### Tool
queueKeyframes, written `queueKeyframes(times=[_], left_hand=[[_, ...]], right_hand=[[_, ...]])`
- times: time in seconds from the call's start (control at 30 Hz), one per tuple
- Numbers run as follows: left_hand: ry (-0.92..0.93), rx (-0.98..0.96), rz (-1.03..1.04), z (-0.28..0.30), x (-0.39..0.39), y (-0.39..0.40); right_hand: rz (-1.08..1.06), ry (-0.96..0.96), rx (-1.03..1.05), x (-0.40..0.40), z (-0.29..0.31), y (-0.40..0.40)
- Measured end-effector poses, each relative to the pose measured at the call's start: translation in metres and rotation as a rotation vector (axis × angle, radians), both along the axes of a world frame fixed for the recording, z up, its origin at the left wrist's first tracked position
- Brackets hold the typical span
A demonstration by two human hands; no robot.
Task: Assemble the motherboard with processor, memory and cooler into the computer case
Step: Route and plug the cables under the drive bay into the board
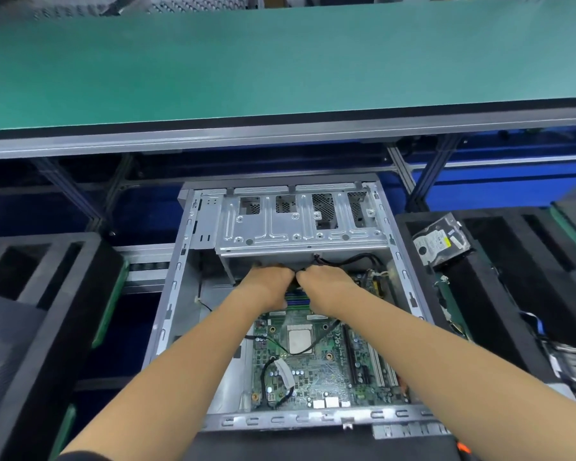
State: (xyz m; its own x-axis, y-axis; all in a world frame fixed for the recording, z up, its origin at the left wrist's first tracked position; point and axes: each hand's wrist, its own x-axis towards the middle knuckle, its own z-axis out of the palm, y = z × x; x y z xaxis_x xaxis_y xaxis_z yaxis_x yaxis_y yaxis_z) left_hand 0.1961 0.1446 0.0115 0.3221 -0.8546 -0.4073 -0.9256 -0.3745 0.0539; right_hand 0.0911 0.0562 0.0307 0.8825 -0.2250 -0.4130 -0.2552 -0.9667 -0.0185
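Deep inside the computer case [167,314], both hands meet knuckle to knuckle at the far edge of the motherboard [326,371]. The left hand [269,283] and the right hand [326,283] both have their fingers curled down out of sight, seemingly around black cables [356,259] that run off beyond the right hand, though the grip itself is hidden and I cannot tell exactly what each holds. Just beyond the knuckles a stamped, perforated grey metal drive cage [300,224] overhangs them and blocks the view of the fingertips. Nearer than the hands, between the forearms, the green board lies flat in the case with a square silvery processor [300,341] seated in its socket and a thin black wire looping on the left hand's side. Out past the right forearm, a hard drive [441,241] rests tilted on black foam [499,294]. Farther beyond the case stretches a smooth green bench top [280,61] on an aluminium frame.
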Motion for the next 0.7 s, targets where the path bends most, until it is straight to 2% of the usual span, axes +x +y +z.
queueKeyframes(times=[0.07, 0.17, 0.3, 0.37, 0.43, 0.5, 0.53, 0.7], left_hand=[[-0.030, 0.022, -0.051, 0.004, -0.001, 0.003], [0.027, -0.010, -0.068, 0.012, 0.000, 0.017], [0.123, -0.142, -0.010, 0.031, 0.004, 0.034], [0.172, -0.120, 0.026, 0.037, 0.003, 0.037], [0.186, 0.026, -0.008, 0.038, -0.001, 0.038], [0.154, 0.174, -0.008, 0.033, -0.005, 0.038], [0.160, 0.188, 0.015, 0.029, -0.005, 0.039], [0.231, -0.045, 0.180, 0.020, 0.002, 0.040]], right_hand=[[0.030, -0.003, 0.004, -0.003, 0.005, 0.000], [0.023, -0.126, 0.042, -0.008, 0.017, 0.001], [0.002, -0.294, 0.208, -0.016, 0.037, 0.013], [0.029, -0.308, 0.296, -0.018, 0.042, 0.026], [0.069, -0.198, 0.430, -0.017, 0.044, 0.040], [0.120, 0.028, 0.532, -0.015, 0.044, 0.052], [0.140, 0.118, 0.558, -0.013, 0.042, 0.058], [0.195, 0.210, 0.465, -0.004, 0.028, 0.073]])
